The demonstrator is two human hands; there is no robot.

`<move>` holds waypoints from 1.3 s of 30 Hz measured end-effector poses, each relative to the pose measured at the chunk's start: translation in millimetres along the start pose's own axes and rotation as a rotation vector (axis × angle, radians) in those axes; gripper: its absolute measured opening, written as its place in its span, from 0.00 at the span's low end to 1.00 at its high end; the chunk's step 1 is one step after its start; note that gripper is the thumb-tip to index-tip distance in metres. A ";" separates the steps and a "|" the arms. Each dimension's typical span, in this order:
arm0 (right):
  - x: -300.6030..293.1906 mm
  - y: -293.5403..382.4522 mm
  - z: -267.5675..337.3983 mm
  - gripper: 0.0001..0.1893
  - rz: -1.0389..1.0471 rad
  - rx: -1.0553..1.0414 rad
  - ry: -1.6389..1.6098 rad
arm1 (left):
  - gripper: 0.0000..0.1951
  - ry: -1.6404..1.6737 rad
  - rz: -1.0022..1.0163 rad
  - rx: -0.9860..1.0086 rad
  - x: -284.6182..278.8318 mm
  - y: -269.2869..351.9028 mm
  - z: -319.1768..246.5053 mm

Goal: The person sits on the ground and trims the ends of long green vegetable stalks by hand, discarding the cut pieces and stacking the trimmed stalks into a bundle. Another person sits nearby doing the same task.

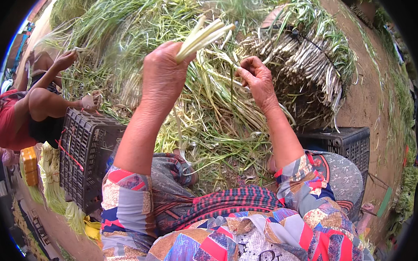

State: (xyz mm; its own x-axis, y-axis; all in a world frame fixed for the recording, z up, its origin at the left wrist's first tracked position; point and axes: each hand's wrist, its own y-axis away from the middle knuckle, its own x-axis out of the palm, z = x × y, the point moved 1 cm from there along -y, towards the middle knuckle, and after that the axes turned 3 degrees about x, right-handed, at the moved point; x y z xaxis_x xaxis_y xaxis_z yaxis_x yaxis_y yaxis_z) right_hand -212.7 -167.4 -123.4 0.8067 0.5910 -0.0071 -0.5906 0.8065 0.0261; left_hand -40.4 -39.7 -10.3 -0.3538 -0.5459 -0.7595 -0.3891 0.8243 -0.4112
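My left hand [166,71] is closed around a small bunch of pale peeled stalks [205,39], whose ends stick out up and to the right. Lower and to the right, my right hand [257,81] pinches a thin stalk or leaf [231,62] between thumb and fingertips. Beneath both hands lies a loose heap of long unpeeled green stalks [224,91]. Pale stripped leaves [169,134] are scattered below my left hand. Just beyond my right hand, a thick stack of white-ended stalks [307,63] has a dark cord [319,48] across it.
A black plastic crate [87,153] stands at my left, another crate [349,142] at my right. A co-worker [29,107] sits at the far left. Behind the left crate are pale bundles [52,179] and a yellow-orange box [29,166]. Cut greens [120,26] cover the ground ahead.
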 end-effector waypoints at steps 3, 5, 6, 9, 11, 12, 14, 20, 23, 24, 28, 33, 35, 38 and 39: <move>10.5 12.8 42.7 0.05 0.091 -0.118 0.128 | 0.07 -0.033 -0.021 0.076 -0.6 -4.8 -4.6; 18.1 20.3 61.1 0.06 0.084 -0.165 0.109 | 0.03 0.067 -0.040 0.216 -0.4 -5.5 -9.4; 21.2 23.1 67.3 0.08 0.083 -0.177 0.156 | 0.04 0.141 0.039 0.194 1.0 -4.6 -11.8; 27.7 30.8 73.6 0.11 0.075 -0.320 0.159 | 0.05 0.305 0.310 0.070 4.0 1.6 -17.0; 29.9 32.6 65.6 0.11 0.053 -0.346 0.204 | 0.05 0.306 0.344 0.098 5.5 5.0 -18.8; 29.6 32.9 57.4 0.11 0.016 -0.294 0.219 | 0.05 0.248 0.371 0.114 7.0 5.6 -18.0; 25.5 33.6 34.3 0.08 -0.110 -0.300 0.290 | 0.05 0.096 0.412 0.143 11.1 8.8 -14.5; -14.1 52.7 -87.8 0.04 -0.324 -0.321 0.906 | 0.05 -0.119 0.545 -0.085 -4.9 8.8 20.3; -54.5 93.0 -157.0 0.15 0.199 0.402 1.271 | 0.04 0.075 0.553 -0.406 -22.4 1.6 35.4; -64.3 102.0 -171.8 0.19 0.365 0.596 1.333 | 0.05 0.153 0.494 -0.388 -26.9 -0.7 36.6; -73.5 77.2 -162.6 0.22 0.395 0.650 1.032 | 0.03 0.338 0.453 -0.576 -20.2 2.1 29.2; -18.6 28.4 -55.2 0.35 0.418 0.341 -0.117 | 0.02 0.446 0.455 -0.529 16.4 14.0 11.3; 8.1 27.4 -23.1 0.33 0.487 0.245 -0.460 | 0.02 0.418 0.480 -0.497 29.3 19.4 6.4; 34.3 29.2 -1.7 0.26 0.471 0.397 -0.963 | 0.03 0.528 0.476 -0.483 42.4 28.2 -0.3; 39.4 29.6 0.2 0.25 0.447 0.388 -1.015 | 0.04 0.570 0.505 -0.532 43.9 30.5 -1.1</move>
State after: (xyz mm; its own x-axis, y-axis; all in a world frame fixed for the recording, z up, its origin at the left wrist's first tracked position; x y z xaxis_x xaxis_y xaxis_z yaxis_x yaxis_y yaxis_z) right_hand -198.4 -120.2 -122.7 0.2796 0.3944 0.8754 -0.9210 0.3676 0.1286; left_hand -68.8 -38.7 -55.6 -0.8971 -0.2485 -0.3653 -0.3642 0.8841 0.2928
